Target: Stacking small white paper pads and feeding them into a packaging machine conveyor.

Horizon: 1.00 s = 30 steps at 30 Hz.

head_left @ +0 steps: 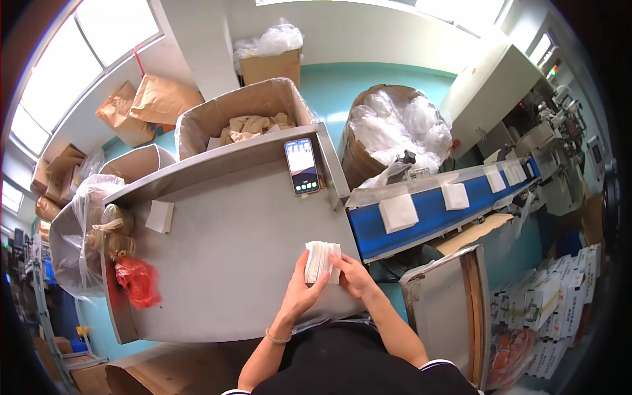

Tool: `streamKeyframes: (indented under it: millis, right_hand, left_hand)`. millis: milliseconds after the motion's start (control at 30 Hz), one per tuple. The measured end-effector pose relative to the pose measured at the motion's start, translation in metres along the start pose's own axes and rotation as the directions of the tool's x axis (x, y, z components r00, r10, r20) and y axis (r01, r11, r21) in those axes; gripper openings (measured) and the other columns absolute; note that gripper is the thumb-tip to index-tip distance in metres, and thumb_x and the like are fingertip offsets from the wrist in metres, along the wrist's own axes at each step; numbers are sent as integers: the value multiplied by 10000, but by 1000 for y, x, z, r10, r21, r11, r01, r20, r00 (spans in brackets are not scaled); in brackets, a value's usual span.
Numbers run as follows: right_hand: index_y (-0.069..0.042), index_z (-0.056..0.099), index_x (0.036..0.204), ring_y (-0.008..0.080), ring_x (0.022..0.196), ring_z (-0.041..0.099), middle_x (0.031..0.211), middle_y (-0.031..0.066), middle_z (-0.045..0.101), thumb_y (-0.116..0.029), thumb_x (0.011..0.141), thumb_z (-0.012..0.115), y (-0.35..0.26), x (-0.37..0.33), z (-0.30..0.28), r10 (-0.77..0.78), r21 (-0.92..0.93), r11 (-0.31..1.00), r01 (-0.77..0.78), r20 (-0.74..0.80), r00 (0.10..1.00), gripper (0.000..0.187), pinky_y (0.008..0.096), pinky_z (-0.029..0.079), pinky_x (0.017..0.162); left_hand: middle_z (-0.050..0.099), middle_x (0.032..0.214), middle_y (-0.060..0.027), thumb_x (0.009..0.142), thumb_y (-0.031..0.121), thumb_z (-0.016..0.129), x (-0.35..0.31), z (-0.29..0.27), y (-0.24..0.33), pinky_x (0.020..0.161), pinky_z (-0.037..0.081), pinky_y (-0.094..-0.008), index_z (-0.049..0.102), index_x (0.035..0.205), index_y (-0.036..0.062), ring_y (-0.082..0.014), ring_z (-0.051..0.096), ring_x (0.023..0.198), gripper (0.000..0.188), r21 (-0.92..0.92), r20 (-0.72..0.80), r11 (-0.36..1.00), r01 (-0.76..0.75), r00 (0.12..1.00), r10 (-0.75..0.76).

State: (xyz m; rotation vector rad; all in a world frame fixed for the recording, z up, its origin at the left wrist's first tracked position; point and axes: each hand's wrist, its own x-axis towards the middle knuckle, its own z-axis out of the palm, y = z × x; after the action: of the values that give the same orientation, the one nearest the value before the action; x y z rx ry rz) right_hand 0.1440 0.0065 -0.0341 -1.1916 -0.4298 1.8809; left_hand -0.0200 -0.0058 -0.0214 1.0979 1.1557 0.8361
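Note:
A stack of white paper napkins [320, 259] stands between my hands, over the near right part of the grey metal table [224, 263]. My left hand [303, 294] grips its left side, thumb across the near face. Around its right side closes my right hand [354, 275], with fingers on the edge. The many folded edges of the stack face up toward me. To the right, a blue conveyor belt [431, 214] carries several more white napkin stacks, the nearest being a square stack [398, 213]. One white napkin [159, 216] lies alone on the table's far left.
A lit phone [301, 166] rests by the table's raised far rim. Red plastic [138, 282] and a tape roll [117, 219] sit at the left edge. Beyond are a carton of brown paper [247, 125] and a drum of clear plastic [395, 128]. A framed panel [441, 316] stands right.

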Motion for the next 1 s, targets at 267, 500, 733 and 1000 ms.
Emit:
streamKeyframes:
  millis: [267, 500, 733, 1000]
  right_hand:
    - [-24, 573, 1171, 209, 965, 645, 1066, 81, 635, -174, 955, 605, 12, 8, -25, -161, 209, 952, 222, -274, 948, 265, 341, 555, 777]
    - [-44, 597, 1025, 111, 584, 558, 799, 32, 633, -289, 943, 635, 12, 6, -12, -11, -254, 967, -38, -188, 982, 261, 246, 409, 487]
    - [-31, 594, 1005, 140, 645, 627, 840, 81, 654, -276, 950, 607, -7, 8, -49, -307, 87, 854, 513, -712, 632, 252, 251, 485, 535]
    - [-28, 651, 944, 113, 665, 617, 778, 35, 643, -207, 925, 615, 111, -72, -35, -572, -447, 806, 389, -414, 708, 183, 298, 527, 614]
  left_hand:
    - [457, 1318, -174, 880, 232, 703, 7, -7, 3, 991, 440, -360, 265, 1467, 7, -237, 504, 1181, 766, -30, 18, 999, 19, 1000, -18]
    - [244, 1519, -302, 812, 441, 724, 6, -10, -5, 1131, 235, -492, 483, 1382, 75, -408, 209, 1428, 720, 468, 213, 875, -127, 977, 28]
    - [312, 1501, -258, 846, 364, 697, -10, -18, -13, 1135, 234, -481, 549, 1313, 62, -389, 248, 1416, 575, 543, 189, 822, -175, 978, 83]
    - [586, 1234, -126, 919, 222, 644, 2, 29, -17, 958, 403, -354, 544, 1260, 10, -213, 507, 1199, 413, 439, 261, 870, -225, 958, 116]
